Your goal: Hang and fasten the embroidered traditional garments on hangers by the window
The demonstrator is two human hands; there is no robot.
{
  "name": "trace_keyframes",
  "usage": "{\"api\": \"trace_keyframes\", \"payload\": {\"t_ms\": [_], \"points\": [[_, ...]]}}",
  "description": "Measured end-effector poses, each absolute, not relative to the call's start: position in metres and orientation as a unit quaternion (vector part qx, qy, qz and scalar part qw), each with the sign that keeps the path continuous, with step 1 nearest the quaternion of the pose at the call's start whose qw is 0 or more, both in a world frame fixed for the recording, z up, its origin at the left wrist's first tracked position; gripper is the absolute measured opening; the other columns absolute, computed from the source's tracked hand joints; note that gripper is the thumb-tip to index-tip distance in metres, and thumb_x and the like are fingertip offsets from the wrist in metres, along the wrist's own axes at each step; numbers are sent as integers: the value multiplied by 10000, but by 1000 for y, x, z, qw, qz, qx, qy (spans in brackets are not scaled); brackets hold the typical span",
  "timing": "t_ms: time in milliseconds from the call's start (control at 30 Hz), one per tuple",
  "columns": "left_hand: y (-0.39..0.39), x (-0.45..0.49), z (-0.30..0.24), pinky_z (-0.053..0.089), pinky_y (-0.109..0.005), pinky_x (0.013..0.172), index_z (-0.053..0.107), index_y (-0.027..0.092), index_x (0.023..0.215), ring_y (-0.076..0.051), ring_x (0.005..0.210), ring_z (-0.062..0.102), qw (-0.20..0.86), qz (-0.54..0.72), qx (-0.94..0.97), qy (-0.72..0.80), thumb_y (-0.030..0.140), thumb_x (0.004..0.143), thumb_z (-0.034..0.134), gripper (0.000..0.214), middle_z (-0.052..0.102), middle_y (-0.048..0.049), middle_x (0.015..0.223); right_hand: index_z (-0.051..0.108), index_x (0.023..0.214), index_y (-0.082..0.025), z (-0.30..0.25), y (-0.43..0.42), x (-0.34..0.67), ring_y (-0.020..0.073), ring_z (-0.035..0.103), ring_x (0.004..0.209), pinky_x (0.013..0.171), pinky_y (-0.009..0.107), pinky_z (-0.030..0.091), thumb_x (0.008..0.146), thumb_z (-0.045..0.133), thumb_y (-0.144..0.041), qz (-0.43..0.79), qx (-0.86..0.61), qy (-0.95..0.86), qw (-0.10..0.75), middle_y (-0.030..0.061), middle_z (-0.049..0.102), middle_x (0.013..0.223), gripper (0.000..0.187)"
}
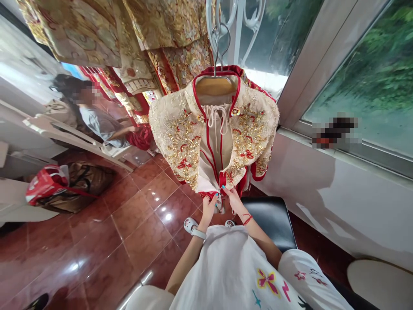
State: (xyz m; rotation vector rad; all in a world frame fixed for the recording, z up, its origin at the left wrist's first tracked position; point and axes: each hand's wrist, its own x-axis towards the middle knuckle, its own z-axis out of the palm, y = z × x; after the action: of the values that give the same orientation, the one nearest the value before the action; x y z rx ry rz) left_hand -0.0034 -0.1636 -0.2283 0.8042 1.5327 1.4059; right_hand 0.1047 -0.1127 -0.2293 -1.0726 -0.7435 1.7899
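Note:
A cream jacket [190,142] with gold and red embroidery and red trim hangs on a wooden hanger [215,86] from a white metal window grille. My left hand [209,206] pinches the jacket's lower left front edge. My right hand [232,198], with a red string at the wrist, pinches the lower right front edge beside it. Both hands meet at the bottom of the open front, fingers closed on the fabric. A white band sits on my left wrist.
A black stool [274,219] stands just right of my hands below a white wall and window sill. Gold embroidered garments [129,38] hang at upper left. A seated person [97,120] works at the left near white furniture. A red bag [45,185] lies on the glossy red tile floor.

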Motion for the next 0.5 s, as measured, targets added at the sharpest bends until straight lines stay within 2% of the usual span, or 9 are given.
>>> {"api": "trace_keyframes", "payload": {"t_ms": [133,233,333,433,500], "points": [[-169,-6,-225,410,-259,584,536,188,517,-114,513,487,436,554,339,623,497,735,668,401,523,23,495,620,808,-206,-226,-107,130,159,579,620,581,272,450,699,663,-635,634,-535,-385,404,11,666,720,445],[-170,-8,-225,415,-263,605,539,189,512,-126,540,507,431,549,346,627,472,743,670,388,526,20,497,602,718,-205,-219,-105,147,160,567,620,597,268,427,836,524,-589,521,-599,-510,332,18,649,673,409],[-170,-8,-227,405,-256,590,520,189,529,-120,544,491,430,549,344,629,472,749,670,389,514,29,509,629,729,-192,-210,-109,149,162,578,633,624,265,417,901,474,-486,482,-554,-625,264,32,662,680,374],[-169,-8,-232,388,-246,563,501,187,545,-106,534,459,432,548,338,631,479,743,682,396,496,40,517,671,866,-186,-205,-114,137,168,602,683,659,264,432,914,495,-424,492,-469,-690,249,47,707,798,300],[-168,-7,-237,381,-241,552,496,188,561,-101,535,447,435,549,332,632,488,735,690,398,488,45,526,679,861,-185,-205,-116,129,176,609,720,678,266,431,907,527,-382,469,-453,-722,230,60,716,831,253]]}}
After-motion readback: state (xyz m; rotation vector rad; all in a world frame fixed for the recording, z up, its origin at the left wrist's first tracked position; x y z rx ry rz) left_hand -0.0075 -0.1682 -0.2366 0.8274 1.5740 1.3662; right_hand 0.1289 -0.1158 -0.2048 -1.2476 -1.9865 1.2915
